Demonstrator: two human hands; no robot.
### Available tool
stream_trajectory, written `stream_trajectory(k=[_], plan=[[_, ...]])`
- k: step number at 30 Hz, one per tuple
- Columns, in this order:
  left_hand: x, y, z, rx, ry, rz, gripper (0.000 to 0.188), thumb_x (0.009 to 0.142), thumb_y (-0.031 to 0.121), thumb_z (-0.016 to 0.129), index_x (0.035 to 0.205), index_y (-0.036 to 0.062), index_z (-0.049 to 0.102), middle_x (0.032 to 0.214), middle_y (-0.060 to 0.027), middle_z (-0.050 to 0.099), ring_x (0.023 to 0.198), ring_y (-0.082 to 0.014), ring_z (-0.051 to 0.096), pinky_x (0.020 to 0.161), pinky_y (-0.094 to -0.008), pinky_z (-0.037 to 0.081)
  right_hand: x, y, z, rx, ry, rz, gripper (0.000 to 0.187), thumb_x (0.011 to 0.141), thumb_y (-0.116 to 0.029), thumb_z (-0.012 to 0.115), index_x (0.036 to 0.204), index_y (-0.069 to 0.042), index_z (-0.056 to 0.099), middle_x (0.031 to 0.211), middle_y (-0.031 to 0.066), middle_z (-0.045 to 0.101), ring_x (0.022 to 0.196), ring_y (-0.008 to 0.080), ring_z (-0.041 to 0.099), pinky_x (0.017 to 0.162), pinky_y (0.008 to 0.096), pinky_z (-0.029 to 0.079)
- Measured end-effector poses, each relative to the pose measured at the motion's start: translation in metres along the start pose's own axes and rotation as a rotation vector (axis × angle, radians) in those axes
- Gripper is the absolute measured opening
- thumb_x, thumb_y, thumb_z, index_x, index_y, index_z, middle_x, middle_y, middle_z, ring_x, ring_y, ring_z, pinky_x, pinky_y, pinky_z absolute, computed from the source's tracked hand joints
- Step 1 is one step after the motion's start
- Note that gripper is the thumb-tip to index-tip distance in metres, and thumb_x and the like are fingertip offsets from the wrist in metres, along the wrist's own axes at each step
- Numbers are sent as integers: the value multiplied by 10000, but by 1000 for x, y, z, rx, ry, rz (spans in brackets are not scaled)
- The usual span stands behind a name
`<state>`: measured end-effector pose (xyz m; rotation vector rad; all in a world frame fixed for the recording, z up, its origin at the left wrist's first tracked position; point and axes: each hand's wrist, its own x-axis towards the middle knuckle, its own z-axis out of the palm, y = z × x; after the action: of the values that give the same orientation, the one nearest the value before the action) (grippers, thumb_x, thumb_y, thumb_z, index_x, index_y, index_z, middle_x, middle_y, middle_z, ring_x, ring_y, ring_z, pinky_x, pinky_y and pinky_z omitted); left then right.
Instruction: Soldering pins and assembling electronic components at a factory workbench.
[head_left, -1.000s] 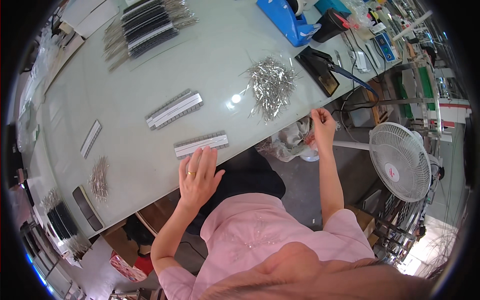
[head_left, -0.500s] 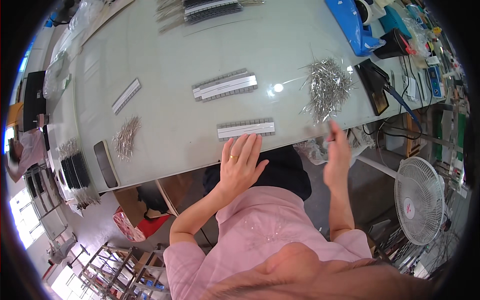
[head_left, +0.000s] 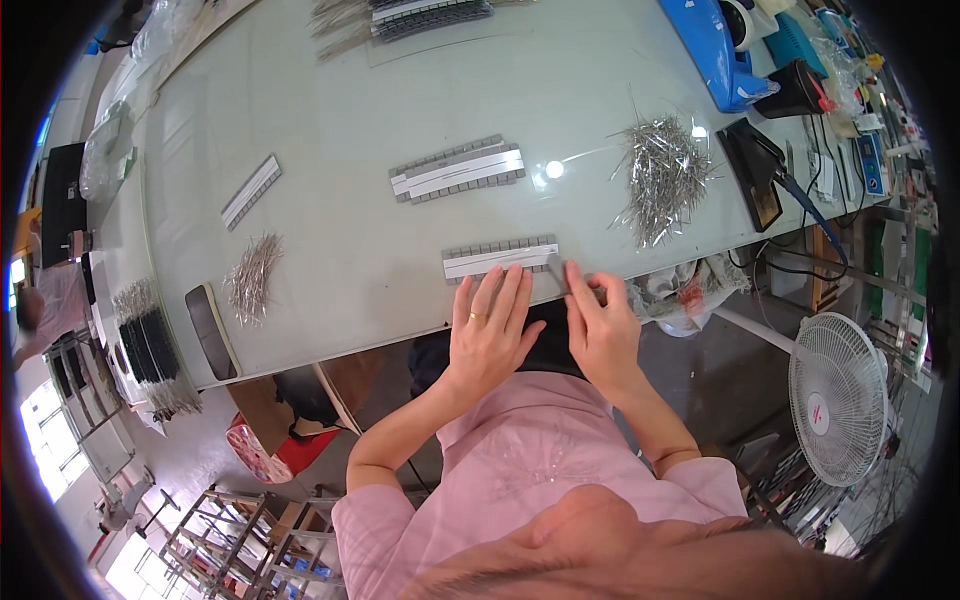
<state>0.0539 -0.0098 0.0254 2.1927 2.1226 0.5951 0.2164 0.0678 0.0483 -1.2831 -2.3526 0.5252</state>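
Pale greenish tabletop [head_left: 330, 220] takes up most of the view, with a heap of silvery metal leads [head_left: 665, 180] over on the right. Then the hands: left hand [head_left: 490, 335] open, palm down; right hand [head_left: 605, 325] closed in a pinch. Under the left fingertips, near the table's front edge, lies a grey-and-white strip [head_left: 480, 262]. Smallest is the thin grey tool [head_left: 557, 272] in that pinch, its tip by the strip's right end; can't tell exactly what it is. Imo: press flat so nothing skates, tip shallow, go light.
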Motion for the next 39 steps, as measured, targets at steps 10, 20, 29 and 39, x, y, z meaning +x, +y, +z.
stream_trajectory(k=[10,20,29,39], plan=[[1,1,0,-79,-2,9,666,794,364,755,1347,42,573,1381,-95,527,1297,-293,454,1102,-530,333,19,17,-40,284,95,107,183,956,-50,588,1124,-10,651,1000,146,641,782,282,648,683,336,510],[-2,-11,-3,-122,-15,132,643,809,345,738,1347,43,557,1339,-84,514,1273,-243,469,1075,-506,385,161,18,-20,92,-543,-883,227,800,-166,740,1026,-186,740,910,-30,623,912,202,592,1000,429,376],[-6,-7,-1,-107,-52,105,648,809,349,738,1365,76,547,1407,-64,495,1302,-227,456,1101,-489,361,192,-13,13,165,-678,-890,97,862,-180,672,939,-157,727,829,-5,648,780,196,605,832,392,428],[2,3,0,-110,-1,70,648,798,361,744,1351,81,557,1393,-85,501,1271,-250,467,1101,-530,341,201,-35,-2,213,-629,-679,55,914,-107,591,927,-71,631,728,111,645,660,329,616,584,413,452]])
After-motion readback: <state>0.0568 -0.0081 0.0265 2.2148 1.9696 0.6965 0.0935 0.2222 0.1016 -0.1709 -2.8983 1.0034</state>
